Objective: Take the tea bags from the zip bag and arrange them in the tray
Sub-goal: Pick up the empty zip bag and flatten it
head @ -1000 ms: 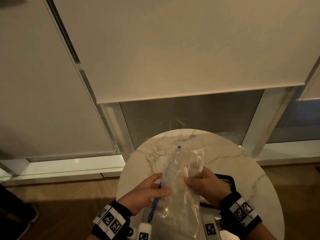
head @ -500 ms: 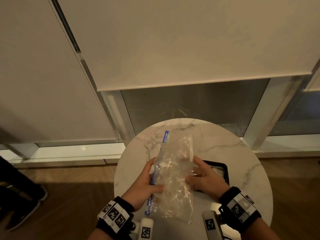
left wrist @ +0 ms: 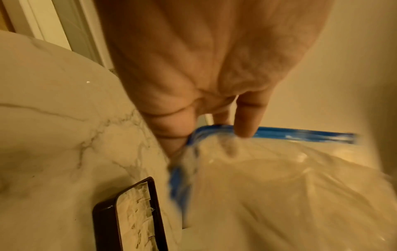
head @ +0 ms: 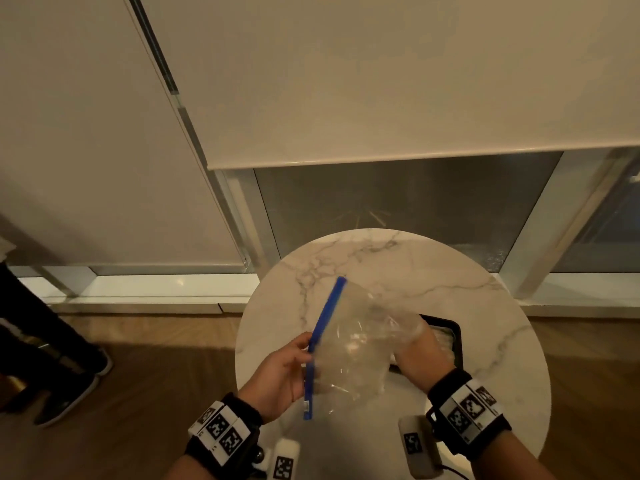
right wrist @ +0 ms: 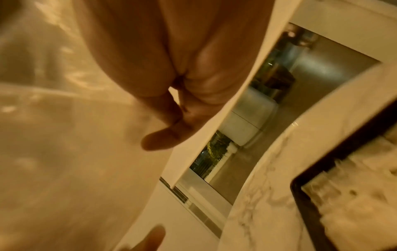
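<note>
Above a round marble table (head: 398,271), the left hand (head: 277,375) pinches the blue zip strip (head: 323,336) of a clear zip bag (head: 356,344), thumb and fingers closed on the seal — the bag is held up off the table. The right hand (head: 420,355) grips the bag's far side, its fingers partly hidden behind the plastic. Just beyond that hand a dark tray (head: 455,332) sits on the table, with pale tea bags (left wrist: 136,208) lying inside it. Whether any remain in the bag is unclear.

Clear zip bag (head: 360,344) with blue strip, black tray (head: 456,336), grey-veined white marble table (head: 398,268).
</note>
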A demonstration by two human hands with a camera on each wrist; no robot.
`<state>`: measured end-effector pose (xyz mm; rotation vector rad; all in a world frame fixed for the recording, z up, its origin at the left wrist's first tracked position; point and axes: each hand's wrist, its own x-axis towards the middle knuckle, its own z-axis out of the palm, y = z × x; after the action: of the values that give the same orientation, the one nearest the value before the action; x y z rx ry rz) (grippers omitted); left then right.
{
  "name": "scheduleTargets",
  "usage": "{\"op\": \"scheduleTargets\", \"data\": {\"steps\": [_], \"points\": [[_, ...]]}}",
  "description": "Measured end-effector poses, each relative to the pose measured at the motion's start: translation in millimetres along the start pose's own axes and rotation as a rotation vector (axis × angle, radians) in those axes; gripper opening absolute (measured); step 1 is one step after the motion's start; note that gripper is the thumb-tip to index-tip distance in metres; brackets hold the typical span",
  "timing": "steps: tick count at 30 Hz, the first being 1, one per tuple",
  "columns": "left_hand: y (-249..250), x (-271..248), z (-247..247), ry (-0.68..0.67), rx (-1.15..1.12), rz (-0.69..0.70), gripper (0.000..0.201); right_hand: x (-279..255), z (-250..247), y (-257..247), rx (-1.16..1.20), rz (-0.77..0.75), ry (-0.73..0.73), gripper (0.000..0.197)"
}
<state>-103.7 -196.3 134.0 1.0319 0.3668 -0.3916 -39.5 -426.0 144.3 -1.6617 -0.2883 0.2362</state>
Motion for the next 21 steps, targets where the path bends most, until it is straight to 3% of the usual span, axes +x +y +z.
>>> {"op": "scheduleTargets", "data": {"steps": [3, 4, 6, 7, 10, 14, 18, 21], "points": [[-2, -7, -2, -0.057, -0.060, -0.148, 0.054, 4, 10, 7, -0.197, -0.056, 0.044, 0.040], [-1, -9, -1, -0.073, -0.053, -0.197, 0.067, 5, 13, 8, -0.225, -0.071, 0.040, 0.042], [4, -11, 2, -0.082, -0.048, -0.272, 0.088, 6, 19, 12, -0.241, -0.090, 0.005, 0.030], [6, -12, 4, -0.089, -0.016, -0.272, 0.088, 6, 21, 10, -0.245, -0.115, -0.009, 0.024], [12, -13, 8, -0.042, 0.188, -0.157, 0.068, 9, 18, 3, -0.316, -0.147, -0.063, 0.023], [22, -17, 7, -0.029, 0.349, 0.016, 0.055, 11, 15, -1, -0.318, -0.082, -0.169, 0.025], [25, -18, 2, -0.024, 0.428, 0.138, 0.053, 18, 21, 3, -0.051, 0.089, -0.148, 0.025], [25, -16, -1, 0.096, 0.402, 0.252, 0.039, 16, 23, -4, 0.378, 0.223, -0.197, 0.032]]}}
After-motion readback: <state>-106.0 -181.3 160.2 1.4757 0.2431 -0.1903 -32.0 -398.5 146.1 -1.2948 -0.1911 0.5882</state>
